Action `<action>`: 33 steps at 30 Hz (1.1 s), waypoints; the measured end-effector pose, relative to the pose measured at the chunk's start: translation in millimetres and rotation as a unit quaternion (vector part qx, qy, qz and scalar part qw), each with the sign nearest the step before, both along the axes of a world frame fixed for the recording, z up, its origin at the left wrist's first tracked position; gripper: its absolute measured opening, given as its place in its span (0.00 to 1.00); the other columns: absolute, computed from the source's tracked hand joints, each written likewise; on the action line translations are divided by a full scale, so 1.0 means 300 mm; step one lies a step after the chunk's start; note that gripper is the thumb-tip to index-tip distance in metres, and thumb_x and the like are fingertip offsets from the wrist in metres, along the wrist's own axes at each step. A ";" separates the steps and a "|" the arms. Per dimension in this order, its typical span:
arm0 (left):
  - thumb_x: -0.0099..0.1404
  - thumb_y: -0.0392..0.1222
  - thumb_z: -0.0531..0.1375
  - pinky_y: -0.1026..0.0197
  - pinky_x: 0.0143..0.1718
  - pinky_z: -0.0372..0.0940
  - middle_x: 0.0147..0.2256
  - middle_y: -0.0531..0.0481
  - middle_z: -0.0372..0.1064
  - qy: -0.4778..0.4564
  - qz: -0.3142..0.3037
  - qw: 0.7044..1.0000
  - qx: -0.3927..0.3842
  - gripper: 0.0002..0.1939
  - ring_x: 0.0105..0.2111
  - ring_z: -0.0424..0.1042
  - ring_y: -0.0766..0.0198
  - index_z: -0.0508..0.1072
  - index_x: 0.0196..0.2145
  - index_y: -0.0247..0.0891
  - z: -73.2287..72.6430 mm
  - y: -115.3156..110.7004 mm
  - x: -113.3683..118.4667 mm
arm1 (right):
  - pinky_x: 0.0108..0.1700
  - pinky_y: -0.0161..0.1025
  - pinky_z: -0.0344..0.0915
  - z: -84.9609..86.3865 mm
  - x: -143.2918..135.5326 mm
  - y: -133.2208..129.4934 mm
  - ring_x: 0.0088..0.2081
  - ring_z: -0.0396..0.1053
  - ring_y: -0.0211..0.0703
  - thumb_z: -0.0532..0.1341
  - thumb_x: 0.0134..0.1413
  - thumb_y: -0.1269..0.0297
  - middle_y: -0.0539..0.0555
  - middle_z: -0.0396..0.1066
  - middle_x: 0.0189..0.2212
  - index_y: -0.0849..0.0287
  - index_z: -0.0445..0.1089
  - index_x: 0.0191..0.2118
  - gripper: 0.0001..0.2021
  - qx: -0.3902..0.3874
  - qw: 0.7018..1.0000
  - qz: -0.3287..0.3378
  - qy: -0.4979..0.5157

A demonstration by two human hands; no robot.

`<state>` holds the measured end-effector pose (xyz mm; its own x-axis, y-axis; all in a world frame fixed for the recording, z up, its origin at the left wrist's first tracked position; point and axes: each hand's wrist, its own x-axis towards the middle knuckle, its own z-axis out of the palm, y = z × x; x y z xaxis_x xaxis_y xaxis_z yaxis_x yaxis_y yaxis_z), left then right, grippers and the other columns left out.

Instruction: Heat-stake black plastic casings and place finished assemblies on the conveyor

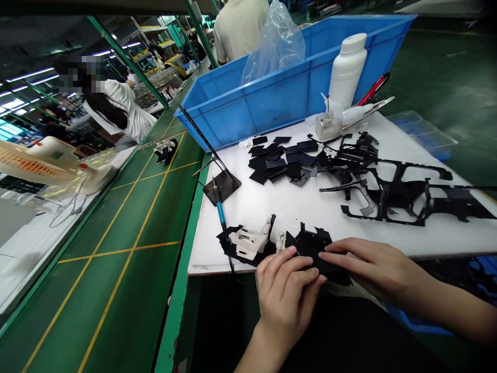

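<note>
A black plastic part [312, 243] with upright tabs lies between my hands at the table's near edge. My left hand [285, 290] is closed at its near left side, fingers bent over the edge. From the right, my right hand [373, 264] grips the same part, its fingers close together on top and its thumb hidden. A small off-white piece [280, 241] stands by my left fingertips. Just left sits another black part bearing an off-white plastic mechanism [248, 242].
A soldering iron [220, 210] rests on a stand [223, 186]. Black flat pieces [277, 163] and black frames [399, 191] lie behind my hands. At the back are a blue bin [264, 106] and a white bottle [347, 72]. A green conveyor [128, 259] runs along the left.
</note>
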<state>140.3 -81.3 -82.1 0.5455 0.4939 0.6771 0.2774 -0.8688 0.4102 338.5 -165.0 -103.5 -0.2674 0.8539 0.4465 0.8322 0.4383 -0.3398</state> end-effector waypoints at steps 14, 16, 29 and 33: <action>0.62 0.34 0.61 0.59 0.48 0.59 0.33 0.54 0.75 0.017 0.010 1.000 -0.009 0.02 0.43 0.70 0.64 0.72 0.32 0.40 0.004 -0.010 0.004 | 0.45 0.42 0.70 -0.033 -0.036 -0.043 0.46 0.69 0.48 0.44 0.64 0.75 0.61 0.70 0.45 0.60 0.64 0.56 0.20 -0.018 0.999 -0.048 -0.003; 0.62 0.34 0.61 0.60 0.47 0.59 0.33 0.55 0.75 0.021 0.009 1.000 -0.007 0.02 0.43 0.69 0.64 0.72 0.32 0.40 0.003 -0.010 0.005 | 0.45 0.43 0.69 -0.047 -0.042 -0.049 0.46 0.69 0.48 0.44 0.65 0.75 0.60 0.69 0.45 0.59 0.63 0.57 0.20 -0.013 0.998 -0.058 0.006; 0.61 0.35 0.62 0.60 0.47 0.59 0.32 0.56 0.76 0.039 0.005 0.999 -0.012 0.03 0.42 0.69 0.65 0.72 0.32 0.41 -0.003 0.003 0.004 | 0.45 0.42 0.68 -0.047 -0.038 -0.014 0.42 0.70 0.48 0.48 0.63 0.77 0.60 0.71 0.39 0.64 0.63 0.55 0.18 0.038 0.998 -0.040 -0.025; 0.63 0.40 0.61 0.58 0.48 0.56 0.36 0.54 0.77 0.043 -0.017 0.999 0.008 0.05 0.44 0.68 0.63 0.73 0.37 0.39 0.004 0.000 0.003 | 0.41 0.43 0.69 -0.051 -0.040 -0.010 0.41 0.70 0.48 0.47 0.64 0.75 0.61 0.71 0.39 0.64 0.63 0.55 0.17 0.043 0.998 -0.037 -0.022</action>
<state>141.3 -81.2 -80.9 0.6188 0.4636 0.6342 0.2809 -0.8845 0.3724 326.4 -167.9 -118.7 -0.2256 0.8315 0.5077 0.8771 0.4002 -0.2656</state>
